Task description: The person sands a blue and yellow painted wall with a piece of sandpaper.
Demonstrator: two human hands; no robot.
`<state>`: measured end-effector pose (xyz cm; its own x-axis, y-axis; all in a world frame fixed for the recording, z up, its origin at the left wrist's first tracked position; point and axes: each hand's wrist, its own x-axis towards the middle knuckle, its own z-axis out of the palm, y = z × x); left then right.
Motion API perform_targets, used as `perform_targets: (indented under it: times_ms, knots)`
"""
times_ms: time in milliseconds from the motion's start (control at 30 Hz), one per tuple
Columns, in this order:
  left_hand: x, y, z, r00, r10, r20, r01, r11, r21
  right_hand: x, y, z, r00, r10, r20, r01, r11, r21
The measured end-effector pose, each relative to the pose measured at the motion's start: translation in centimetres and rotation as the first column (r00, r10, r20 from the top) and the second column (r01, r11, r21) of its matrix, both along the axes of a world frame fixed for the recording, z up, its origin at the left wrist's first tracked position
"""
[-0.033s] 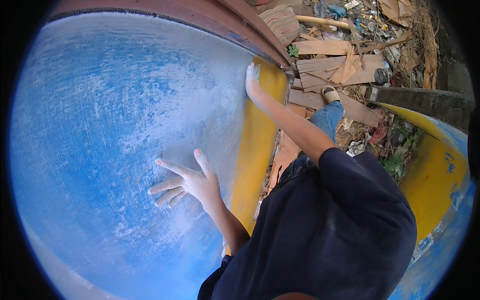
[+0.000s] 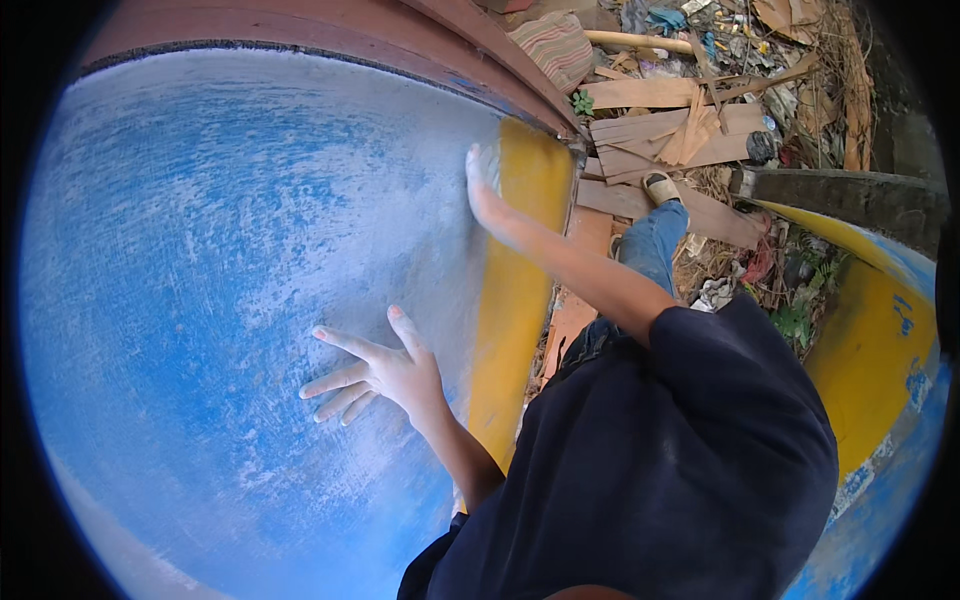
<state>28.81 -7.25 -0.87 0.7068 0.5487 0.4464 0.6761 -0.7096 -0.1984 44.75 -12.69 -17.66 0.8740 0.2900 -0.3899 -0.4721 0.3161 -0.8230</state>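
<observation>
My left hand (image 2: 390, 375), coated in white dust, rests with fingers spread on a blue painted wall (image 2: 180, 300) scuffed with whitish patches. Nothing is in it. Higher up, my right hand (image 2: 482, 195), also dusty, presses against the wall beside the yellow painted band (image 2: 535, 200). I see this hand edge-on with its fingers together. A small pale, flat piece (image 2: 491, 165) shows beside its fingers, partly covered; its kind cannot be made out.
A reddish-brown ledge (image 2: 250, 25) borders the wall's top. Wooden boards (image 2: 670, 135), a striped sack (image 2: 553, 50) and litter cover the ground, where my sandalled foot (image 2: 661, 187) stands. A low dark wall (image 2: 840, 195) and a yellow and blue wall (image 2: 865, 370) are at the right.
My right hand has slid left and slightly down, off the yellow band onto the whitish blue surface. My left hand stays spread in nearly the same place.
</observation>
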Motion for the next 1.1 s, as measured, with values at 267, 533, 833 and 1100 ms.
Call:
perform_targets:
  times_ms: [267, 533, 833, 1100]
  knots:
    - [1.3, -0.6, -0.2, 1.000, -0.014, -0.022, 0.014, 1.000, 0.028, -0.6, 3.1, -5.5, 0.990, -0.122, 0.064, 0.134, 0.959, -0.249]
    - [1.4, -0.1, -1.3, 0.999, -0.003, -0.045, 0.005, 0.999, 0.049, -6.2, 1.0, 2.7, 0.956, -0.022, 0.293, 0.077, 0.981, -0.177]
    - [1.7, -0.4, -0.5, 0.999, -0.024, -0.034, 0.026, 0.998, 0.059, 2.3, -0.2, -5.7, 0.980, -0.109, 0.168, 0.113, 0.994, -0.012]
    - [0.7, -0.3, -0.8, 0.999, -0.012, -0.033, 0.013, 0.999, 0.047, -2.6, -0.5, 1.5, 0.970, -0.064, 0.236, 0.101, 0.984, -0.148]
